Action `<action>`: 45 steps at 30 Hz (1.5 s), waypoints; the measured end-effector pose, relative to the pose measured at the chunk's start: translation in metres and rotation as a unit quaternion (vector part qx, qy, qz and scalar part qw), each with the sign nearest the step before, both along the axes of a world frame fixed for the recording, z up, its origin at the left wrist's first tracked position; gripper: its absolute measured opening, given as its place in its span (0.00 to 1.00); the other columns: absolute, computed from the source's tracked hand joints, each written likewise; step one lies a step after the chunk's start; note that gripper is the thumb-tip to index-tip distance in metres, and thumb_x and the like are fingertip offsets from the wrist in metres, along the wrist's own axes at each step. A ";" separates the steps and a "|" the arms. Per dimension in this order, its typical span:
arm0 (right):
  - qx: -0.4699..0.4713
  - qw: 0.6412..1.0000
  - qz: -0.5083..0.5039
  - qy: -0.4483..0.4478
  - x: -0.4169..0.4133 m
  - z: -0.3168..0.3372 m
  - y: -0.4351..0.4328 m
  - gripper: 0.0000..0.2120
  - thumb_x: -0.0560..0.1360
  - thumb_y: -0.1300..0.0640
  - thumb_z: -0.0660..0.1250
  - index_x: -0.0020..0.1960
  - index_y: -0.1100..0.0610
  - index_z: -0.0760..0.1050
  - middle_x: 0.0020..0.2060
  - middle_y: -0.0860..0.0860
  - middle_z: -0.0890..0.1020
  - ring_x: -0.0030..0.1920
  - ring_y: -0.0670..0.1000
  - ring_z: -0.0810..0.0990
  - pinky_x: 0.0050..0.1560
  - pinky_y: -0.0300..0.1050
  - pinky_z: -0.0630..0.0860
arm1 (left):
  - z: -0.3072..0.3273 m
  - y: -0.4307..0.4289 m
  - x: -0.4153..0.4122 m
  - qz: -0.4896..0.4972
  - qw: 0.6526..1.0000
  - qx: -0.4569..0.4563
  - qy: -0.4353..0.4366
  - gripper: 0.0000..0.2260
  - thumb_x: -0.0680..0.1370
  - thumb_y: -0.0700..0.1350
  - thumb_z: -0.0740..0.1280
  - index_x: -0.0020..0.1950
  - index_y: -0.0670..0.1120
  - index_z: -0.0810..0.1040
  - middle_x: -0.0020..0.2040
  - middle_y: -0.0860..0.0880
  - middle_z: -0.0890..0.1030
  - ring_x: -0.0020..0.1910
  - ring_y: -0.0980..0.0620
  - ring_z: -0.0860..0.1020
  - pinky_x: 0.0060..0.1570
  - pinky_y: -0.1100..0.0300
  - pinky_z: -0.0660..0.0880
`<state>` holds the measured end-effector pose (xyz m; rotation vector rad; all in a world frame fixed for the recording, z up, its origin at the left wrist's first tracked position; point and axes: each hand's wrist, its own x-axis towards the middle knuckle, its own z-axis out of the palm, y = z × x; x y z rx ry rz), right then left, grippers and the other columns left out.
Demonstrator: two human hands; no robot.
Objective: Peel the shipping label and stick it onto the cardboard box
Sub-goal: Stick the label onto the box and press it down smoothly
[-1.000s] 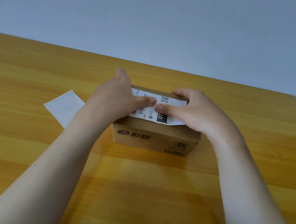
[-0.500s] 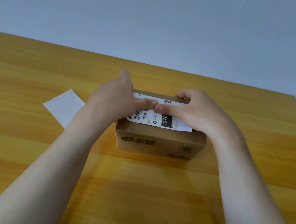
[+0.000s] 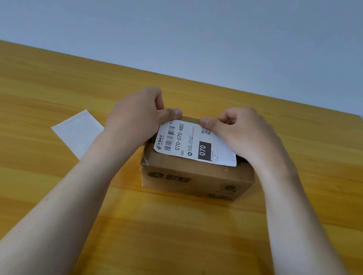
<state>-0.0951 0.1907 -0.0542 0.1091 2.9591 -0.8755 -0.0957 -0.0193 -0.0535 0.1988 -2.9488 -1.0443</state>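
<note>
Together, left hand [image 3: 135, 116], right hand [image 3: 243, 133], label [image 3: 194, 146] edge

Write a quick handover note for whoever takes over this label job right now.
Left hand: thumb and curled fingers pinch the shipping label at its far edge.
Right hand: same.
Label lies on top of the cardboard box; backing sheet lies on the table, left of the box.
Done: peeling, placing.
Left: press the near part down; can't tell whether it's stuck.
</note>
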 end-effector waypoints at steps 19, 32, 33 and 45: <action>-0.033 0.996 0.039 -0.072 0.009 0.018 -0.003 0.40 0.63 0.25 0.75 0.70 0.42 0.75 0.59 0.39 0.79 0.56 0.46 0.80 0.56 0.50 0.79 | 0.011 0.001 0.004 -0.091 0.996 0.017 -0.018 0.29 0.72 0.61 0.76 0.70 0.55 0.76 0.58 0.55 0.75 0.54 0.56 0.73 0.47 0.58 0.70; 0.020 0.998 0.015 -0.049 0.009 0.012 -0.005 0.28 0.67 0.24 0.70 0.46 0.48 0.76 0.40 0.45 0.84 0.43 0.50 0.83 0.45 0.52 0.79 | 0.007 0.007 0.005 -0.068 0.997 0.038 -0.004 0.15 0.73 0.59 0.77 0.46 0.49 0.80 0.44 0.53 0.83 0.44 0.52 0.81 0.36 0.57 0.72; 0.025 0.999 0.014 -0.045 0.008 0.010 -0.005 0.28 0.68 0.24 0.70 0.44 0.49 0.75 0.39 0.46 0.84 0.42 0.50 0.83 0.42 0.51 0.77 | 0.006 0.007 0.005 -0.069 0.997 0.047 -0.004 0.14 0.73 0.58 0.76 0.44 0.49 0.80 0.43 0.53 0.84 0.43 0.52 0.82 0.36 0.57 0.73; -0.004 0.999 -0.008 0.035 0.004 0.010 0.003 0.13 0.80 0.37 0.65 0.59 0.41 0.81 0.53 0.42 0.84 0.54 0.50 0.81 0.52 0.51 0.79 | 0.002 0.006 0.001 -0.033 0.983 0.172 0.060 0.07 0.81 0.44 0.70 0.53 0.56 0.84 0.52 0.58 0.84 0.48 0.57 0.84 0.42 0.50 0.84</action>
